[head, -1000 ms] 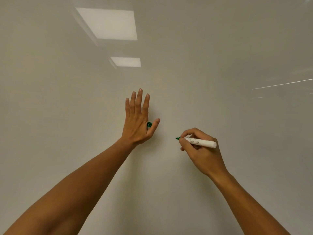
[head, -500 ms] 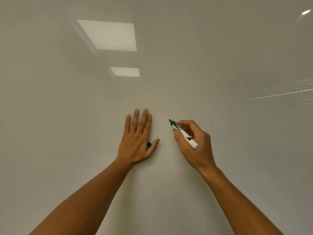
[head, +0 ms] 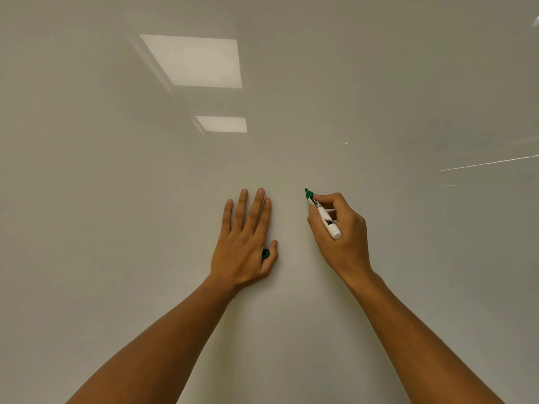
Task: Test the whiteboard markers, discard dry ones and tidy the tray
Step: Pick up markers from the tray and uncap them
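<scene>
A white whiteboard (head: 116,228) fills the whole view, and I see no ink marks on it. My left hand (head: 242,246) lies flat against the board with its fingers straight. Its thumb pinches a green marker cap (head: 265,253) against the side of the palm. To its right, my right hand (head: 344,240) grips a white-barrelled green marker (head: 324,215) like a pen. The uncapped green tip points up and left, at or just off the board surface. The marker tray is out of view.
Two ceiling light panels (head: 195,61) are reflected in the glossy board at the upper left, and thin bright streaks (head: 484,163) at the right. Nothing else shows besides my two forearms coming in from below.
My right hand has turned the marker from pointing left to pointing up and left, and has come closer to my left hand. Both hands sit lower in the view.
</scene>
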`<state>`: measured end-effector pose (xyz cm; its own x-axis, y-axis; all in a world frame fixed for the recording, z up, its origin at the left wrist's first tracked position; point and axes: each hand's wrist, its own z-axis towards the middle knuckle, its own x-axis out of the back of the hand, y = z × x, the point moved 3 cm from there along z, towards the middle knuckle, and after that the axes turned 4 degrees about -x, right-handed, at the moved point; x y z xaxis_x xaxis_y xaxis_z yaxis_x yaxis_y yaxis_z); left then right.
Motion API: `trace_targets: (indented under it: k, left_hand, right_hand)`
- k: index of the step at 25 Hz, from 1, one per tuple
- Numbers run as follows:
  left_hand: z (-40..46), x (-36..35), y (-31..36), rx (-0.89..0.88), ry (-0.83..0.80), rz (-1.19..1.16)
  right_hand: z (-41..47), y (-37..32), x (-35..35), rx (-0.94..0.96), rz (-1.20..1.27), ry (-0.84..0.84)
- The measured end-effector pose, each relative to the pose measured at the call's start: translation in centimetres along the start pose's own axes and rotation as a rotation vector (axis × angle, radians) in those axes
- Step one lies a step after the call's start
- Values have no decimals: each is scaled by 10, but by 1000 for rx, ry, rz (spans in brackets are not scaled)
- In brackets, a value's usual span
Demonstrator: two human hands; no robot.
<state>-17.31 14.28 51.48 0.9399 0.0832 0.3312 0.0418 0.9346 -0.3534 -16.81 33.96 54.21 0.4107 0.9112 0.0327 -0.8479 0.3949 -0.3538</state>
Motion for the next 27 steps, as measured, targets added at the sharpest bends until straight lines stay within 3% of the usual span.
trace_targets:
  k: [7, 14, 20, 27]
  left_hand:
    - [-1, 0, 1, 1, 8, 7]
    - [-2, -1, 1, 5, 9, 12]
    - [-2, -1, 0, -1, 1, 10]
    - [-4, -2, 1, 0, 15, 15]
  right_hand:
    - [-25, -4, -12, 82, -79, -118]
    - [-46, 23, 9, -15, -91, -7]
    - [-87, 18, -7, 26, -115, -125]
    - [-107, 41, 17, -178, -49, -11]
